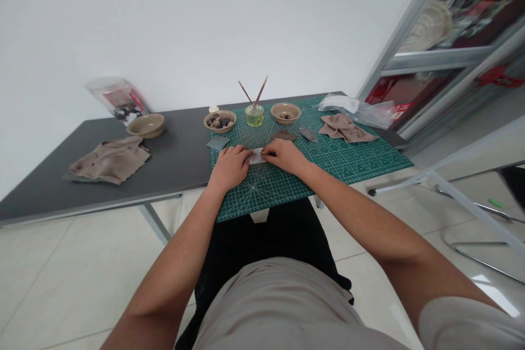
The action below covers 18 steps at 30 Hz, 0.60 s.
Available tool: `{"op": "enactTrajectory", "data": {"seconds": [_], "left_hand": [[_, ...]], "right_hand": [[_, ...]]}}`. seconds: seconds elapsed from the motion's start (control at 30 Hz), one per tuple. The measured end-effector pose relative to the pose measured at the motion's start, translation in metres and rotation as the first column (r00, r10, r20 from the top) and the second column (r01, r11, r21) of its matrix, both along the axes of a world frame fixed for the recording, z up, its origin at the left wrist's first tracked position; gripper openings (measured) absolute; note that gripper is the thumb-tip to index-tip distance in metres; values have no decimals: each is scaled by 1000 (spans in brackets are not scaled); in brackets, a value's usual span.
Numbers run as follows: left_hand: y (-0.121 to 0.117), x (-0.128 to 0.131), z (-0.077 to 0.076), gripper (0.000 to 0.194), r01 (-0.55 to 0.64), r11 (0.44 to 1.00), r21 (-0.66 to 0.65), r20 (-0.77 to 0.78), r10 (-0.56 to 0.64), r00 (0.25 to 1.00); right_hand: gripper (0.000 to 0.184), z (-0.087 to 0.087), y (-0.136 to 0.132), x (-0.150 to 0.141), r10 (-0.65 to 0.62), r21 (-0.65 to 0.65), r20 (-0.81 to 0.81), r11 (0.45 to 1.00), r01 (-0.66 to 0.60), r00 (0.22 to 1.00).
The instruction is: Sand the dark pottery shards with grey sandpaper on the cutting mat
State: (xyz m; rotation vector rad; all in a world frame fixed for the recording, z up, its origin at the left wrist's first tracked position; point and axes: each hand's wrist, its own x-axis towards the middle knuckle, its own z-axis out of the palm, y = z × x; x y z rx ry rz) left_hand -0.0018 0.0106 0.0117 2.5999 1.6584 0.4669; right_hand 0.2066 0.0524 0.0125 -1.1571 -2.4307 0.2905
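Note:
Both of my hands rest on a green cutting mat (353,161) with a small pale grey sheet (257,156) between them. My left hand (229,167) has its fingers curled onto the sheet's left edge. My right hand (285,155) pinches the sheet's right edge. Just beyond them lie a brown scrap (284,135), a grey scrap (308,133) and a grey square (217,143).
At the back of the dark table (172,161) stand a bowl of dark pieces (220,121), a glass of yellow liquid with sticks (255,114), two further bowls (286,112) (146,124) and a plastic jar (117,97). Beige cloths (110,159) (344,127) lie left and right. A metal shelf (443,49) stands at right.

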Motion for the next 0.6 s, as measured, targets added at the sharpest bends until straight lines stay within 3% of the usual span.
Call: {"op": "enactTrajectory", "data": {"seconds": [0.17,0.37,0.6], "left_hand": [[0,0,0,42,-8,1000,-1,-5,8,1000],[-2,-1,1,44,9,1000,-5,-18,-9,1000],[0,0,0,43,-2,1000,-17,-29,2,1000]], "right_hand": [[13,-1,-5,-12,36,10,11,999,-36,999],[14,-3,-12,4,106,3,-14,994,-106,994],[14,2,8,-4,15,15,60,1000,-16,998]]}}
